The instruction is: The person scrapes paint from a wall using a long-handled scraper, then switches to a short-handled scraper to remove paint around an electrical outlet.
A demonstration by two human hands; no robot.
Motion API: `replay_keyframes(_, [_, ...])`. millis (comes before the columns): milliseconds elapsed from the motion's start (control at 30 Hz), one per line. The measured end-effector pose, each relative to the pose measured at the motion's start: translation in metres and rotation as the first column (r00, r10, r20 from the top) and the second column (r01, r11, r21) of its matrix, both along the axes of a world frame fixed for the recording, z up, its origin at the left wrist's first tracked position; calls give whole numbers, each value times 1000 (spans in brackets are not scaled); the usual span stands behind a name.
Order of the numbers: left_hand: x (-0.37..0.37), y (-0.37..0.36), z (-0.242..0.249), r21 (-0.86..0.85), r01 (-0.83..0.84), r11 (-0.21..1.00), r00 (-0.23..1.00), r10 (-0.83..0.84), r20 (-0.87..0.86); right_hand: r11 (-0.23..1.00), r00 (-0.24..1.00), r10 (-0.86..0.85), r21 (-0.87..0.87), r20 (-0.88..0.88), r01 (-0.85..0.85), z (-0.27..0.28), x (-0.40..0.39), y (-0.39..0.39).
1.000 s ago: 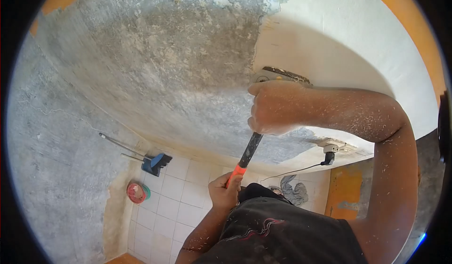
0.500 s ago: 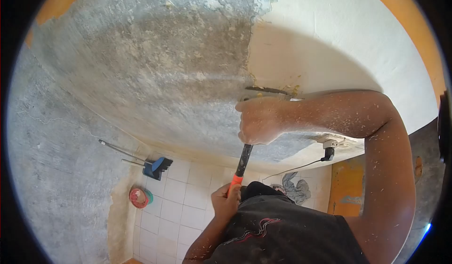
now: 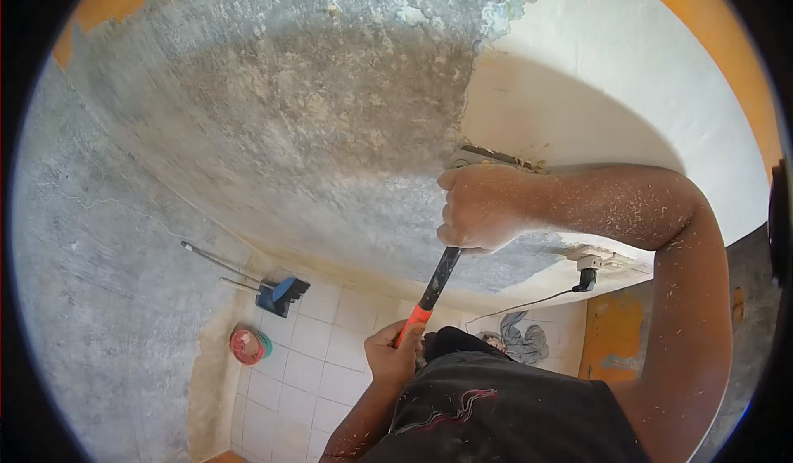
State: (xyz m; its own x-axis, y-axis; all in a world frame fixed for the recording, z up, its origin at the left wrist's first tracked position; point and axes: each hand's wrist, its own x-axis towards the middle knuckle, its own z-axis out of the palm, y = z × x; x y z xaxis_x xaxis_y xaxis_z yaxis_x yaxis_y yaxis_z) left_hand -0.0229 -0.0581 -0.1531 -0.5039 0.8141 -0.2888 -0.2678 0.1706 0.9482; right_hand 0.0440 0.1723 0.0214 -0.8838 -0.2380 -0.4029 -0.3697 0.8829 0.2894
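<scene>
**Both hands grip a scraper at the edge of the white paint**

A scraper (image 3: 440,277) slants up from the person's waist to the wall, its dark blade (image 3: 500,156) lying along the lower part of the white paint (image 3: 578,83), near where it meets the bare grey wall (image 3: 330,116). Small yellowish flakes (image 3: 538,166) show beside the blade. The right hand (image 3: 483,207) is closed around the tool near its head, hiding part of it; the left hand (image 3: 391,354) wraps the orange end of the handle, close to the dark shirt (image 3: 512,405). Pale specks dot the right arm.

Below that arm, a black plug (image 3: 585,277) sits in a wall socket (image 3: 588,261), its cord trailing left. On the tiled floor (image 3: 306,335), a crumpled grey cloth (image 3: 524,341) lies right of the shirt; farther left are a blue dustpan (image 3: 268,302), a brush (image 3: 291,288) and a red basket (image 3: 246,344).
</scene>
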Motion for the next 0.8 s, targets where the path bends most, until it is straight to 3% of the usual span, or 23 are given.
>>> replay_keyframes(33, [3,-3,-3,82,-12,997,1000,12,-2,1000,1000,-2,-5,0,2,0,-1,-1])
replay_keyframes(100, [8,-1,-12,52,6,999,1000,-7,16,998,996,-17,62,88,12,1,-4,-6])
replay_keyframes(267, [14,9,-47,34,43,998,994,-46,99,996,998,24,90,54,-29,-11,-4,-3])
replay_keyframes(433, [8,-6,5,36,7,999,996,-10,88,996,995,32,84,91,-39,10,-6,-5])
replay_keyframes(600, [21,9,-35,72,19,997,993,-28,118,983,985,23,177,171,-54,-2,-12,-11])
replay_keyframes(633, [22,12,-38,69,21,997,998,-25,59,972,983,36,221,178,-76,-2,-11,-11])
replay_keyframes(800, [17,0,-12,29,53,998,998,-54,27,986,971,-16,164,240,-24,13,-14,-9])
